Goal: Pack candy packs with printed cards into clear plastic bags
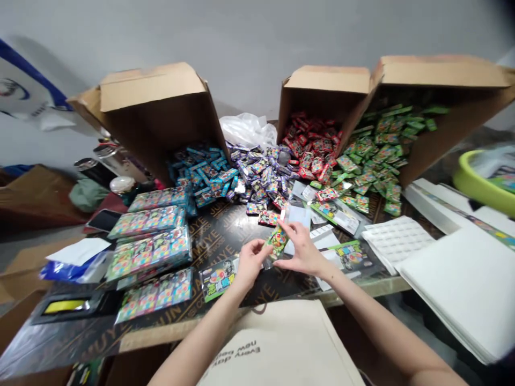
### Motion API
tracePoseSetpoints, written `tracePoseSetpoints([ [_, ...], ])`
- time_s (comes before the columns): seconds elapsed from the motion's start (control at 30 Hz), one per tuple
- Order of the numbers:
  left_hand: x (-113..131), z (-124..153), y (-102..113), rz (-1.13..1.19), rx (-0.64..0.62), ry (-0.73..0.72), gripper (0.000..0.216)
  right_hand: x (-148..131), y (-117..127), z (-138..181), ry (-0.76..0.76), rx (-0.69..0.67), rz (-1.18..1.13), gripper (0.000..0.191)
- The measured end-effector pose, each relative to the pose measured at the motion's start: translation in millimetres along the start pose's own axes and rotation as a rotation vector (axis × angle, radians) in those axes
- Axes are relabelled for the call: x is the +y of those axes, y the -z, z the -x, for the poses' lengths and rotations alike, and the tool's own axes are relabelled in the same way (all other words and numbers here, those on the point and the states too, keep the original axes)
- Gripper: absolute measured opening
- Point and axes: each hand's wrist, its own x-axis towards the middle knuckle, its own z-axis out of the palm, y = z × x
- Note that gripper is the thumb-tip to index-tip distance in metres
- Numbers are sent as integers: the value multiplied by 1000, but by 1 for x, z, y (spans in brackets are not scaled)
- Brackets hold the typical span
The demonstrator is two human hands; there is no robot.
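Observation:
A small green packet [277,242] with a colourful print is held over the dark table between my two hands. My left hand [251,261] pinches its left edge between thumb and fingers. From the other side my right hand [302,251] spans it, fingertips at the top edge and thumb lower down; clear plastic shows beneath. Just beyond lie a red packet [269,218] and a purple packet [256,208]. A flat printed pouch [217,279] rests by my left forearm, and another printed pouch [351,256] lies right of my right hand.
Tipped cardboard boxes at the back spill blue packets [209,171], red packets [311,145] and green packets [378,155]. Loose purple packets [261,169] heap between them. Filled pouches [151,249] stack at left. White sheets [462,284] and a yellow-green basket [469,171] stand right.

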Motion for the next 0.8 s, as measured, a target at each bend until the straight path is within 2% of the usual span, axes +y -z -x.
tracePoseSetpoints([
  [0.07, 2, -2, 17, 103, 71, 68, 22, -2, -1, 4, 4, -105, -40, 62],
  [0.13, 5, -1, 33, 160, 74, 122, 23, -3, 1, 6, 34, -184, -89, 44],
  [0.2, 6, 2, 40, 171, 19, 173, 23, -7, 1, 6, 65, -178, -121, 54],
  [0.3, 3, 5, 35, 164, -122, 243, 22, -17, -5, 2, 176, -196, -173, 86],
  [0.4, -3, 8, 31, 118, -179, 241, 25, -19, -13, -3, 269, -220, -217, 80],
  [0.47, -7, 9, 38, -54, -107, 136, 36, -11, -17, -3, 234, -150, -184, 73],
  [0.57, -12, 12, 59, -635, -14, -165, 65, 11, -24, -1, 120, -42, -69, 68],
  [0.6, -14, 14, 66, -836, -31, -237, 77, 19, -28, 0, 95, -33, -34, 68],
  [0.67, -20, 16, 76, -1132, -104, -292, 95, 29, -36, 3, 69, -54, 10, 69],
  [0.73, -26, 19, 80, -1241, -137, -293, 101, 33, -44, 5, 60, -98, 6, 73],
  [0.8, -28, 21, 79, -1219, -142, -317, 103, 31, -46, 6, 58, -153, -64, 79],
])
